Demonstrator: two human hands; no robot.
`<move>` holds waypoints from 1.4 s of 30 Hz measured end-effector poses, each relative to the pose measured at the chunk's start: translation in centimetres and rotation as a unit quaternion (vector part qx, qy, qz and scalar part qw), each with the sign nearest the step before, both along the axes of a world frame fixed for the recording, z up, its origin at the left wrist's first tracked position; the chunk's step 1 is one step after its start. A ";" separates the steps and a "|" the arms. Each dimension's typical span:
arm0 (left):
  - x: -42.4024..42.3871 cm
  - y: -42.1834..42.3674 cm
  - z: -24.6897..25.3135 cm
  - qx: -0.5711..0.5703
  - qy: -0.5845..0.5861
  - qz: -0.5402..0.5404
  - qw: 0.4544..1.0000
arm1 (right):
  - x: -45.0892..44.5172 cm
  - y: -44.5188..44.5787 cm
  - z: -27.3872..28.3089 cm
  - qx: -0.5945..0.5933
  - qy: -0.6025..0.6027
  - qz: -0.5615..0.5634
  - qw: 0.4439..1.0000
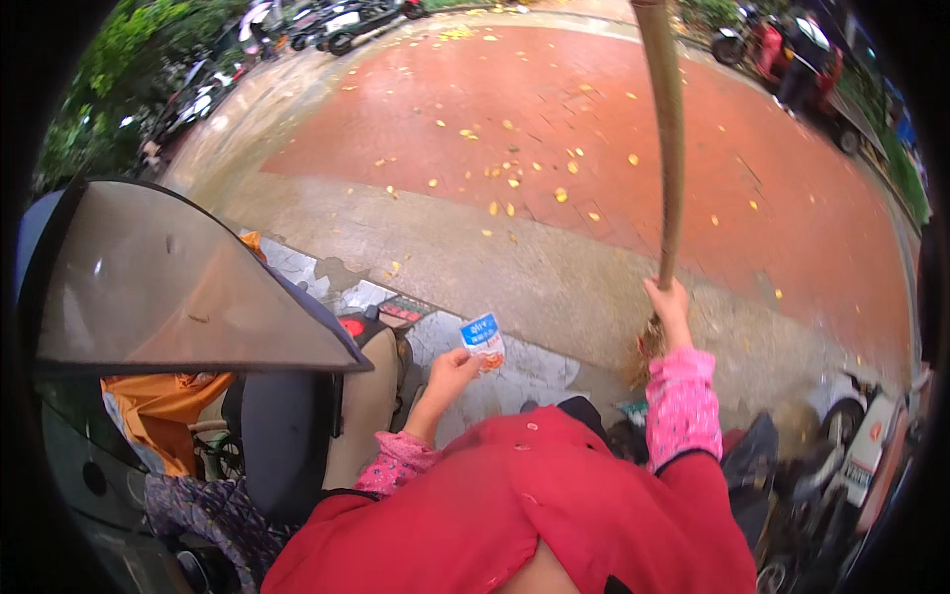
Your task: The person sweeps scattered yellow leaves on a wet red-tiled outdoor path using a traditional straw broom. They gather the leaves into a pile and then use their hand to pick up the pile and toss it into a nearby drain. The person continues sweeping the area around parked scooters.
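My left hand [454, 375] pinches a small blue and white printed packet [482, 335] by its lower edge, held over the grey paving. On the right, my right hand [670, 301] is closed around a long wooden pole [666, 134], which rises to the top of the view. Straw-like bristles [650, 349] show just below that hand, partly hidden by my pink sleeve; whether they belong to the pole I cannot tell.
A scooter with a clear rain canopy [185, 297] stands close on the left. More scooters [853, 453] are at the lower right. Yellow leaves [560, 194] lie on the wet red paving [475, 111]. One person [805, 59] stands at the upper right, another [256, 26] at the upper left.
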State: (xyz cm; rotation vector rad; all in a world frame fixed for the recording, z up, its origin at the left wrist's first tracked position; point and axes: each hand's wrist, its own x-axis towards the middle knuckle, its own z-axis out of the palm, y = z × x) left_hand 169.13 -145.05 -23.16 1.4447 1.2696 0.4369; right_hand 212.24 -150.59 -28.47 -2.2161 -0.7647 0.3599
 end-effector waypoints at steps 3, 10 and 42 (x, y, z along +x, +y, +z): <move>-0.1 2.4 -2.2 -0.016 -0.091 0.059 0.994 | 0.2 3.7 1.9 0.079 0.015 0.023 0.997; 5.7 11.3 -2.1 -0.107 0.173 -0.060 0.977 | 7.2 8.9 0.1 0.233 0.168 0.158 0.945; 48.6 45.9 7.2 0.045 -0.506 -0.055 0.860 | 33.3 43.0 -9.0 -0.136 -0.089 0.368 0.916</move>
